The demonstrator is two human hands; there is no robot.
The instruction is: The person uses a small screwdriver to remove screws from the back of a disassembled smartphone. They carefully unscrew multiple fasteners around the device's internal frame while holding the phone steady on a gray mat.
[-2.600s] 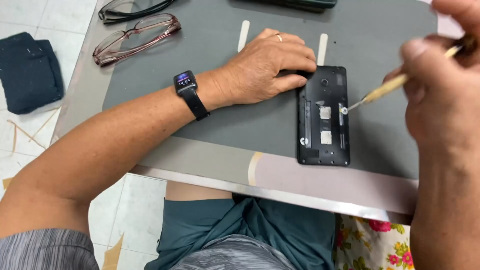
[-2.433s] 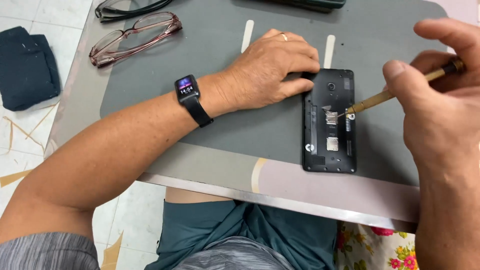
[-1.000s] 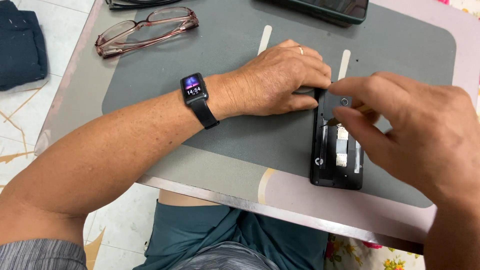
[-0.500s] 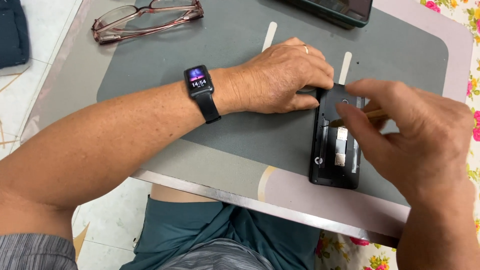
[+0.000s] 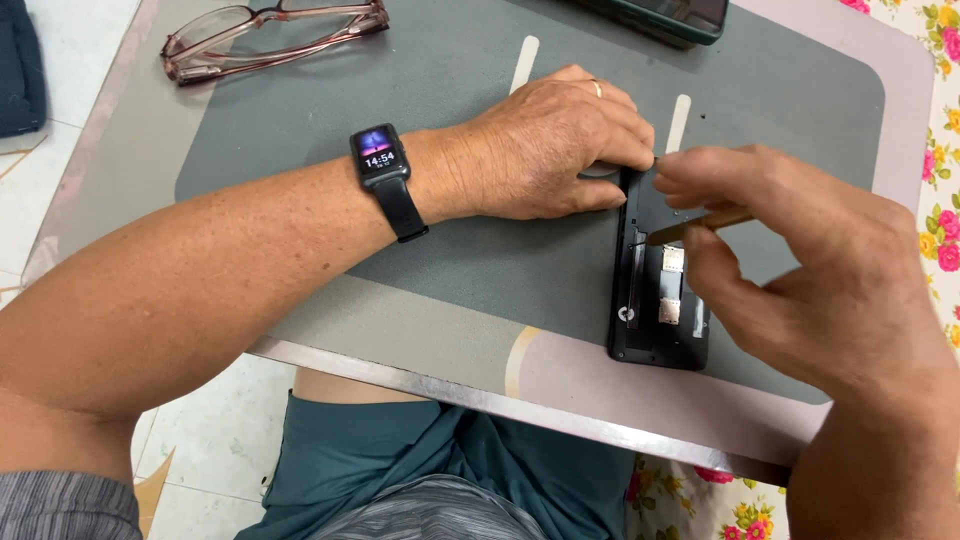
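Note:
A black phone body (image 5: pixel 655 310), its back cover off, lies lengthwise on the grey work mat (image 5: pixel 440 100). My left hand (image 5: pixel 545 145) rests flat on the mat and presses its fingertips against the phone's top left edge. It wears a ring, and a black smartwatch (image 5: pixel 380 165) sits on the wrist. My right hand (image 5: pixel 800 270) hovers over the phone's right side and pinches a thin yellowish tool (image 5: pixel 700 225). The tool's tip touches the inside of the phone near the upper left.
Pinkish glasses (image 5: pixel 270 35) lie at the mat's far left. A dark phone (image 5: pixel 665 15) lies at the far edge. Two white strips (image 5: pixel 523 60) are on the mat beyond my left hand. The table's metal front edge (image 5: pixel 450 390) runs near my lap.
My right hand moved from the right side to over the phone, and the tool's tip shifted from the phone's right-hand part to its upper left. My left hand stayed put.

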